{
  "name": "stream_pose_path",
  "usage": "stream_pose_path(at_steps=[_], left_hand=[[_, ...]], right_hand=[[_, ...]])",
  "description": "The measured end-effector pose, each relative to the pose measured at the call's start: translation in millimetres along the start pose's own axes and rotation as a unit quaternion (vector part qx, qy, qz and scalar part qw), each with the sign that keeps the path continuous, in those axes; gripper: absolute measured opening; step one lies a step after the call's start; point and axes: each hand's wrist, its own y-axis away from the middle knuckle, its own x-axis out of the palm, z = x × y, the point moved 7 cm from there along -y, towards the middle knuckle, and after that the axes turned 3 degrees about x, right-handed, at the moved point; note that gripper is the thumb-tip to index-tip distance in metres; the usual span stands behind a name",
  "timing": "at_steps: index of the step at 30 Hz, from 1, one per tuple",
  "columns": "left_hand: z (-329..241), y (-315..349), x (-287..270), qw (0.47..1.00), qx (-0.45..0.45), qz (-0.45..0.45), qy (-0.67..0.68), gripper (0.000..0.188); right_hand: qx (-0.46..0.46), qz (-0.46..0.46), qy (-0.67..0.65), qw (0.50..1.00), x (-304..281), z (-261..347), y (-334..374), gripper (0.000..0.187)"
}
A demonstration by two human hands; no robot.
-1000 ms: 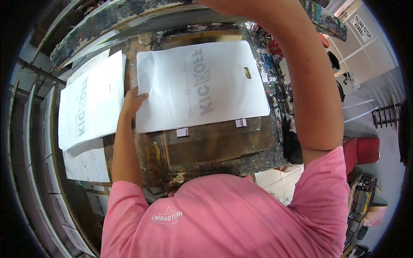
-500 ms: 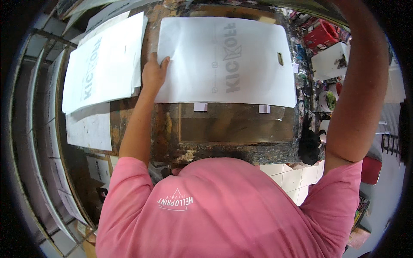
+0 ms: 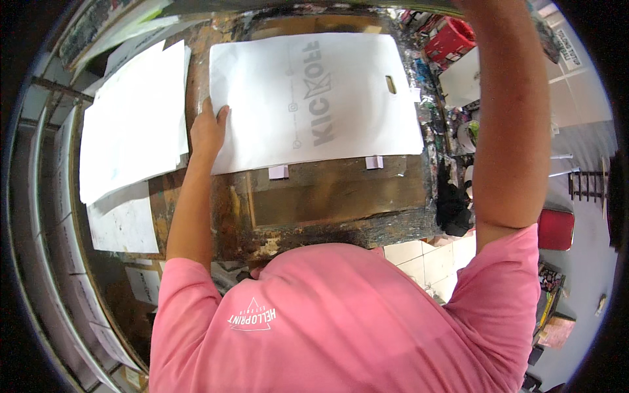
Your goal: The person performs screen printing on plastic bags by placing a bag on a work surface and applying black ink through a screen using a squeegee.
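Note:
A white flat bag [image 3: 262, 111] with a handle slot at its right end lies on the paint-stained table. Mirrored grey lettering shows on it. My left hand [image 3: 208, 134] is at the bag's left edge, thumb on top and the other fingers at or under the rim, so the edge sits in its grip. My right arm [image 3: 511, 124] reaches up past the upper edge of the picture, and its hand is out of sight. Across the top runs a pale, greenish frame-like edge [image 3: 147, 29], cut off by the picture's rim.
A stack of white sheets or bags [image 3: 134, 124] lies to the left, with another white sheet [image 3: 124, 219] partly under it. Two pale tabs, one a lilac tab [image 3: 278, 172], stick out along the bag's near edge. Right of the table are a red bucket [image 3: 451, 39] and a black cloth [image 3: 453, 206].
The view has turned, so table and bag appear farther left. More of the frame-like edge shows at the upper left. My left hand stays at the bag's edge; my right arm stays raised.

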Motion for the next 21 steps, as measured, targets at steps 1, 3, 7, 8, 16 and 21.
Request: stream_pose_path(at_steps=[1,3,7,8,16,21], left_hand=[[-5,-2,-1,1.000,0.007,0.002,0.005,0.059],[-6,-2,-1,1.000,0.015,0.003,0.011,0.059],[-12,-12,3,0.998,0.062,-0.008,0.025,0.060],[-1,-7,1,0.999,0.047,-0.002,0.023,0.059],[-22,-11,2,0.998,0.060,-0.007,0.014,0.059],[6,1,1,0.998,0.058,-0.028,0.008,0.063]], right_hand=[[-0.002,-0.001,0.014,1.000,1,-4,-2,0.047],[-0.011,-0.022,0.030,0.999,2,-7,2,0.047],[-0.048,-0.179,0.090,0.979,-3,-2,21,0.048],[-0.068,-0.191,0.079,0.976,1,2,20,0.048],[-0.013,-0.011,0.020,1.000,-17,-5,14,0.046],[-0.084,-0.119,0.025,0.989,-3,2,14,0.044]])
